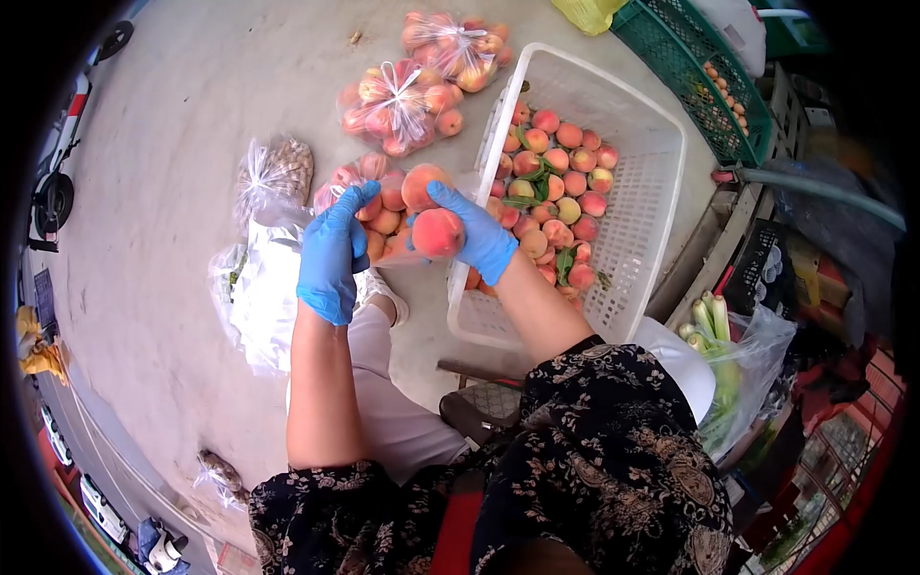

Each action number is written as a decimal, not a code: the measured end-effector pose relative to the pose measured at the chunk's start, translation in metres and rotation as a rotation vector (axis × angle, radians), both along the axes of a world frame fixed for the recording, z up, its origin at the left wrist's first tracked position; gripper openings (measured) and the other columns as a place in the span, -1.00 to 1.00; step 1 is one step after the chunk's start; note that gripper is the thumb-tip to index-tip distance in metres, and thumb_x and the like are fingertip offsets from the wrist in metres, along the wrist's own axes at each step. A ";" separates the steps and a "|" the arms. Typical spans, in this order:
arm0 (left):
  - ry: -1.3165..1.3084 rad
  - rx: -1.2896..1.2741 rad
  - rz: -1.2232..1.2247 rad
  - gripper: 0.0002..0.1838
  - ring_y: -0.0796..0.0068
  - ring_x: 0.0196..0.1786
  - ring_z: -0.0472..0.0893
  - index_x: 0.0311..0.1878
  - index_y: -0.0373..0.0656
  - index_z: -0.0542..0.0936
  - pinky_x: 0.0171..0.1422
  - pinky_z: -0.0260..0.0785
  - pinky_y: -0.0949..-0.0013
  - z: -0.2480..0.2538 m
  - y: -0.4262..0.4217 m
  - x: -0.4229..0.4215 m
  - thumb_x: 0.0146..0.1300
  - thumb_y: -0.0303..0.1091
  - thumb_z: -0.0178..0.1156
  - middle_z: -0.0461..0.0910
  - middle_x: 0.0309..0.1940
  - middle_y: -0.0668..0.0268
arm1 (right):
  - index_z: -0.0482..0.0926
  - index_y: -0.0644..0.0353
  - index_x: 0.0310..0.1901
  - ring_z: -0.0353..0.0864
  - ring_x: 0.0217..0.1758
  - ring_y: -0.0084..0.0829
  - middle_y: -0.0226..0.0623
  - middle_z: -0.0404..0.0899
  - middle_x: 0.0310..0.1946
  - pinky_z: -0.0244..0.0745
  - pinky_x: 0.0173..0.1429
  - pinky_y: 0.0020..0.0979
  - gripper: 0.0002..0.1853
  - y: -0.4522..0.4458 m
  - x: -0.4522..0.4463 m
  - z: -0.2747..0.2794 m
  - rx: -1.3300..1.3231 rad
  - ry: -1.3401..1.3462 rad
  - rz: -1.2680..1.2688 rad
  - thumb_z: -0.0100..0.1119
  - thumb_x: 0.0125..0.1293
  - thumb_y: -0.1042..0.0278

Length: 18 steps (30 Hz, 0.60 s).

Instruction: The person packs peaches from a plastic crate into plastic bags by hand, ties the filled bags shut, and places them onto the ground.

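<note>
My left hand [331, 251], in a blue glove, has its fingers closed at the near left side of a clear plastic bag [398, 251] with several peaches in it. My right hand [476, 235], gloved too, holds a peach [439, 233] at the bag's right side. Another peach [423, 187] shows by the right thumb, above the bag's mouth. Right of that hand stands a white plastic crate [623, 244] with many loose peaches [556, 177] and some green leaves. The right fingers are partly hidden behind the fruit.
Two tied bags of peaches [398, 105] [458, 48] stand on the concrete beyond. A tied bag of brownish pieces [278, 177] and white plastic bags [273, 297] lie left. Green crates [690, 72] stand back right; bagged green stalks [714, 335] are at the right.
</note>
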<state>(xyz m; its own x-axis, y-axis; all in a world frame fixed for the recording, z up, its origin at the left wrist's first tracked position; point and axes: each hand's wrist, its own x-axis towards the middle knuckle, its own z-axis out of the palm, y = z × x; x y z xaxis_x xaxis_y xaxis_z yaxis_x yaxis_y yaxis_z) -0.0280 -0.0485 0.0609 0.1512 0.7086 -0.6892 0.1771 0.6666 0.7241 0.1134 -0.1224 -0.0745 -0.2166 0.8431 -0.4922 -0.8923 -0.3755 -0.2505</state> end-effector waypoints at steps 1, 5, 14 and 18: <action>-0.008 -0.002 0.006 -0.65 0.74 -0.75 0.00 -0.05 -0.23 0.56 -0.67 -0.18 0.59 -0.001 -0.001 -0.001 0.29 -0.19 -0.02 0.03 -0.79 0.59 | 0.39 0.14 -0.01 0.56 -0.31 -0.33 -0.28 0.52 -0.32 0.57 -0.32 -0.33 -0.49 0.013 -0.026 -0.001 -0.033 -0.067 -0.099 0.26 0.09 0.04; -0.071 -0.009 0.025 -0.61 0.74 -0.75 -0.02 -0.04 -0.26 0.54 -0.68 -0.22 0.58 -0.006 0.004 -0.009 0.29 -0.13 0.01 0.01 -0.79 0.60 | 0.31 0.27 0.02 0.53 -0.29 -0.45 -0.30 0.51 -0.28 0.48 -0.25 -0.46 -0.46 0.032 -0.084 -0.090 -0.255 -0.795 -0.303 0.28 0.06 0.21; -0.083 -0.018 0.059 -0.65 0.77 -0.76 -0.01 -0.04 -0.28 0.55 -0.68 -0.21 0.61 -0.008 0.003 -0.012 0.26 -0.21 0.03 -0.01 -0.79 0.61 | 0.58 0.31 -0.22 0.54 -0.34 -0.62 -0.39 0.59 -0.42 0.49 -0.25 -0.55 -0.78 -0.017 0.016 0.014 0.201 -0.847 -0.204 0.10 0.26 0.31; -0.047 -0.006 0.065 -0.66 0.78 -0.74 0.01 -0.05 -0.29 0.55 -0.67 -0.19 0.63 0.001 0.002 -0.001 0.26 -0.25 0.02 -0.01 -0.78 0.61 | 0.55 0.25 -0.24 0.53 -0.15 -0.41 -0.27 0.56 -0.31 0.45 -0.10 -0.39 -0.74 -0.007 0.110 -0.083 -0.253 -1.634 -0.298 0.17 0.14 0.22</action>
<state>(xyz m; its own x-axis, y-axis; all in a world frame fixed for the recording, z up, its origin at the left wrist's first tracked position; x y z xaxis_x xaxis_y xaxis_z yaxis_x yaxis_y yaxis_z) -0.0295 -0.0465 0.0623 0.1377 0.7136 -0.6869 0.0991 0.6801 0.7264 0.2234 -0.1298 -0.1575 0.7652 0.6275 -0.1443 0.1828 -0.4266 -0.8858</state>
